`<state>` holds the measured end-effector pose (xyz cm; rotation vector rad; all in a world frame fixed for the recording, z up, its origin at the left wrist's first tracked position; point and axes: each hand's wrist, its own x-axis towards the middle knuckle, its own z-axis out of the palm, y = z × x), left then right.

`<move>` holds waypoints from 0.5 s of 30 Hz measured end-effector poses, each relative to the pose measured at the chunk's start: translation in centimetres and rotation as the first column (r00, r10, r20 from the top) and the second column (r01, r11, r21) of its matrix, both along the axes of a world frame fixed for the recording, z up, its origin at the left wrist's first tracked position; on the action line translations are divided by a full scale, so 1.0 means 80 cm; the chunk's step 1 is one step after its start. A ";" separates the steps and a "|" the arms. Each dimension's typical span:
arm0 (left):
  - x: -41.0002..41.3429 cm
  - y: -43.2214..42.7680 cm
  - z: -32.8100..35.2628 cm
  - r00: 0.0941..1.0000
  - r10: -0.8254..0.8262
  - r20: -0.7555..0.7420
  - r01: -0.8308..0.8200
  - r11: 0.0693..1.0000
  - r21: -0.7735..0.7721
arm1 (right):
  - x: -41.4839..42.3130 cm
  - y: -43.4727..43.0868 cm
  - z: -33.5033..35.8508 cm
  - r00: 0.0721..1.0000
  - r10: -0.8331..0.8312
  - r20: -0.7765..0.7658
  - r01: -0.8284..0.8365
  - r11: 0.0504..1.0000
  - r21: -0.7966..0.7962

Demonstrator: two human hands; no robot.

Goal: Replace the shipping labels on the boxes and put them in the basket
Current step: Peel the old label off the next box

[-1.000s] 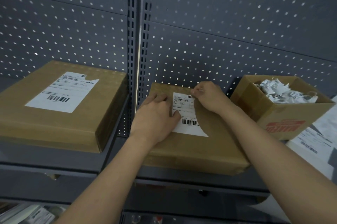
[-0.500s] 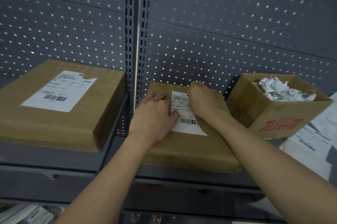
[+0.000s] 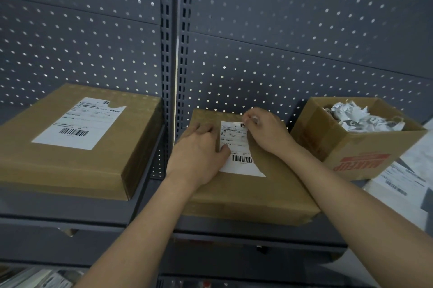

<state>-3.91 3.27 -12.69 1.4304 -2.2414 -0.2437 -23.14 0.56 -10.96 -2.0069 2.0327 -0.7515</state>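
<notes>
A flat brown box lies on the shelf in front of me with a white shipping label on its top. My left hand lies flat on the box, thumb pressing the label's left edge. My right hand pinches the label's top right corner with curled fingers. A second, larger flat box with its own white label, torn at the top right corner, sits on the shelf to the left.
An open cardboard box holding crumpled white paper stands at the right. White label sheets lie at the far right edge. Grey pegboard backs the shelf, with an upright post between the bays.
My right hand shifted slightly along the label's top edge and now pinches its top right corner. My left hand stays pressed on the box.
</notes>
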 end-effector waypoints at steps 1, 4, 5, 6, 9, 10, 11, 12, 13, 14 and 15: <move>0.000 0.000 0.000 1.000 -0.003 -0.001 0.003 1.000 0.001 | -0.001 0.001 0.004 1.000 -0.017 0.022 0.017 1.000 0.019; 0.001 0.001 0.001 1.000 -0.002 0.002 0.002 1.000 0.001 | -0.003 -0.001 0.012 0.999 -0.037 -0.018 0.038 0.996 0.076; 0.001 0.001 0.000 1.000 -0.002 0.000 0.002 1.000 -0.003 | -0.001 -0.001 0.014 0.999 -0.032 -0.043 0.036 0.995 0.093; 0.001 0.000 0.000 1.000 -0.001 -0.002 0.001 1.000 -0.008 | 0.001 -0.001 0.015 0.998 -0.024 -0.063 0.030 0.994 0.102; 0.001 0.000 -0.001 1.000 -0.002 -0.001 0.002 1.000 -0.019 | 0.009 -0.003 0.015 0.993 0.010 -0.117 0.001 0.996 0.092; 0.001 0.000 -0.001 1.000 -0.004 -0.002 0.004 1.000 -0.015 | 0.012 -0.002 0.016 0.991 0.016 -0.134 -0.005 0.997 0.080; 0.001 0.000 -0.001 1.000 -0.006 -0.004 0.006 1.000 -0.012 | 0.015 0.000 0.017 0.990 0.010 -0.141 -0.001 0.998 0.069; 0.001 -0.001 -0.001 1.000 -0.008 -0.007 0.008 1.000 -0.012 | 0.016 0.001 0.017 0.991 -0.005 -0.130 0.013 0.998 0.059; 0.001 -0.001 -0.002 1.000 -0.009 -0.010 0.009 1.000 -0.013 | 0.017 0.003 0.016 0.995 -0.023 -0.098 0.029 0.998 0.052; 0.000 -0.002 -0.002 1.000 -0.009 -0.012 0.009 1.000 -0.011 | 0.017 0.003 0.015 0.998 -0.037 -0.051 0.039 0.998 0.045; 0.000 -0.002 -0.003 1.000 -0.008 -0.015 0.008 1.000 -0.012 | 0.018 0.004 0.014 0.999 -0.040 -0.007 0.040 0.998 0.040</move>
